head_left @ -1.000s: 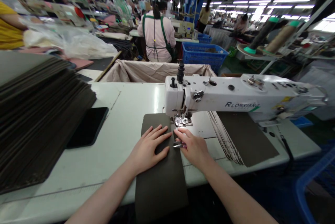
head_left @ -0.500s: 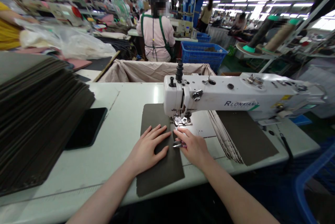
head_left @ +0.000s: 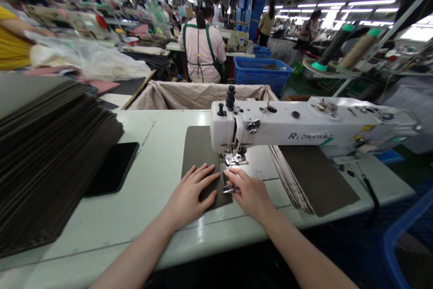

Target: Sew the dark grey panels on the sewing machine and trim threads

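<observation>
A dark olive-grey fabric panel [head_left: 196, 148] lies on the pale green sewing table, its right edge beside the presser foot [head_left: 234, 159] of a white sewing machine [head_left: 270, 123]. My left hand [head_left: 194, 192] rests flat on the panel with its fingers spread. Just in front of the presser foot, my right hand [head_left: 252, 192] touches the panel's right edge with its fingertips. Thread snips [head_left: 230, 190] are tucked in that hand, their silver blades pointing left; their handle is mostly hidden by the fingers.
A tall stack of dark panels [head_left: 50, 158] and a black phone [head_left: 113, 169] occupy the left side. More layered panels [head_left: 318, 181] lie under the machine arm at right. Behind the table hangs a beige cloth-lined bin [head_left: 189, 95]. A person in a green-strapped apron [head_left: 203, 50] sits beyond.
The fabric panel has slid away from me past the presser foot, so its near edge now lies close to my hands. Both hands stay in nearly the same places.
</observation>
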A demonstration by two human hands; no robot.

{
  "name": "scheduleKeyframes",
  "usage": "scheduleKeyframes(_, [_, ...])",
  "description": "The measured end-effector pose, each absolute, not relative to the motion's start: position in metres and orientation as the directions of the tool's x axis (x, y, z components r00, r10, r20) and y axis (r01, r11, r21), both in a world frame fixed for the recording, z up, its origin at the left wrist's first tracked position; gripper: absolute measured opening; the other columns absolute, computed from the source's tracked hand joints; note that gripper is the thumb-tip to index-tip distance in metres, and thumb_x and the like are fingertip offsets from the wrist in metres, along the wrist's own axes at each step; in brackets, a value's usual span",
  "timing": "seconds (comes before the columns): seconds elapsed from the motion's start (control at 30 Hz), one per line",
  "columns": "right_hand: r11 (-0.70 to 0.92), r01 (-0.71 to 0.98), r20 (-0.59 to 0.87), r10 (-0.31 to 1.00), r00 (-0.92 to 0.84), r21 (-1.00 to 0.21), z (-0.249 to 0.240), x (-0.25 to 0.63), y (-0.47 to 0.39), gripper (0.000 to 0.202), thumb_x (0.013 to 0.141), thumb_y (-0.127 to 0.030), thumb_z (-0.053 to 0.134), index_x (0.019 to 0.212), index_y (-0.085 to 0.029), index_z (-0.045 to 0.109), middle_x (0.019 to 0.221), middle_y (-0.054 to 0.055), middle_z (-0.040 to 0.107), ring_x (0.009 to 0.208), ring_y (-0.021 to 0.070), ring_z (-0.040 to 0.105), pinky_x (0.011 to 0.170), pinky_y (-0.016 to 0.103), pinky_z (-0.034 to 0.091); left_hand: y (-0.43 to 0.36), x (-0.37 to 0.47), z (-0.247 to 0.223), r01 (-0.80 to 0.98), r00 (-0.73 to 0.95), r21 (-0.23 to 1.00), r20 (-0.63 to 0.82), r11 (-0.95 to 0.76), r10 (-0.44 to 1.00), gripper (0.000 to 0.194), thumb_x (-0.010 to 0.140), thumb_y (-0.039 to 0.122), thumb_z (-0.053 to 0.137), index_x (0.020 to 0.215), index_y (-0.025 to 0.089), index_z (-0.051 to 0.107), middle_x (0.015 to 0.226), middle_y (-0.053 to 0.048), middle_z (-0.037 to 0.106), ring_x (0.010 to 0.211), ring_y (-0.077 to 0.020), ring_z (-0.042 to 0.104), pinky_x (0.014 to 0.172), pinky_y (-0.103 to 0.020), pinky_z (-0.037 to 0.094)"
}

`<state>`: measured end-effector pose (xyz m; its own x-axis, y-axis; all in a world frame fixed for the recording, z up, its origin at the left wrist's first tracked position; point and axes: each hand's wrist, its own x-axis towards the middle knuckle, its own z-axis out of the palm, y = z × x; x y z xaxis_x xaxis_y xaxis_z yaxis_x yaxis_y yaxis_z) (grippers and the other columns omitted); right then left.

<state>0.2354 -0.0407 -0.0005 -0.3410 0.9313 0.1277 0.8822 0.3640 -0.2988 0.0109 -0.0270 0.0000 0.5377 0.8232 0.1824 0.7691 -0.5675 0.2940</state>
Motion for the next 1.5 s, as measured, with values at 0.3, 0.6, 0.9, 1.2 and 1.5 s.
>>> scheduleKeyframes(0.3, [0.366, 0.879, 0.136, 0.931, -0.34, -0.307, -0.001, 0.235, -0.041, 0.041, 0.1, -0.038, 0.039, 0.14, -0.035, 0.045, 0.145, -0.005, 0.045, 0.108, 0.0192, 0.062, 0.086, 0.032, 0.051, -0.027, 0.011, -0.001, 0.772, 0.532, 0.295, 0.184, -0.563, 0.826, 0.05, 0.092, 0.04, 0.049, 0.142, 0.033, 0.044, 0.152, 0.001, 0.039, 0.142, -0.0233, 0.033, 0.119, -0.049, 0.022])
scheduleKeyframes(0.6, [0.368, 0.877, 0.13, 0.93, -0.345, -0.31, 0.0, 0.235, -0.041, 0.043, 0.098, -0.034, 0.042, 0.141, -0.035, 0.044, 0.145, -0.004, 0.046, 0.108, 0.0193, 0.062, 0.087, 0.032, 0.051, -0.025, 0.011, -0.003, 0.767, 0.515, 0.309, 0.226, -0.562, 0.827, 0.049, 0.093, 0.04, 0.05, 0.141, 0.031, 0.046, 0.15, -0.001, 0.042, 0.14, -0.0246, 0.036, 0.119, -0.05, 0.024])
scheduleKeyframes(0.9, [0.365, 0.879, 0.138, 0.931, -0.338, -0.307, 0.0, 0.235, -0.041, 0.04, 0.099, -0.034, 0.041, 0.139, -0.035, 0.047, 0.144, -0.005, 0.046, 0.108, 0.019, 0.062, 0.085, 0.032, 0.051, -0.022, 0.013, -0.011, 0.8, 0.485, 0.286, 0.209, -0.527, 0.849, 0.056, 0.096, 0.043, 0.044, 0.149, 0.027, 0.031, 0.155, -0.003, 0.034, 0.143, -0.0225, 0.03, 0.119, -0.048, 0.025])
scheduleKeyframes(1.2, [0.365, 0.879, 0.132, 0.931, -0.34, -0.308, 0.002, 0.234, -0.042, 0.04, 0.099, -0.035, 0.042, 0.138, -0.033, 0.048, 0.144, -0.003, 0.047, 0.107, 0.0195, 0.062, 0.085, 0.031, 0.05, -0.02, 0.013, -0.012, 0.804, 0.482, 0.276, 0.214, -0.526, 0.85, 0.058, 0.097, 0.045, 0.041, 0.151, 0.028, 0.027, 0.156, -0.003, 0.03, 0.144, -0.0241, 0.028, 0.119, -0.049, 0.024])
scheduleKeyframes(1.5, [0.361, 0.876, 0.129, 0.933, -0.337, -0.32, 0.003, 0.233, -0.041, 0.04, 0.099, -0.036, 0.041, 0.138, -0.032, 0.049, 0.144, -0.001, 0.047, 0.108, 0.0198, 0.062, 0.088, 0.031, 0.05, -0.02, 0.014, -0.013, 0.795, 0.479, 0.295, 0.23, -0.53, 0.847, 0.058, 0.097, 0.043, 0.043, 0.151, 0.029, 0.026, 0.156, -0.004, 0.031, 0.143, -0.0256, 0.029, 0.117, -0.05, 0.027])
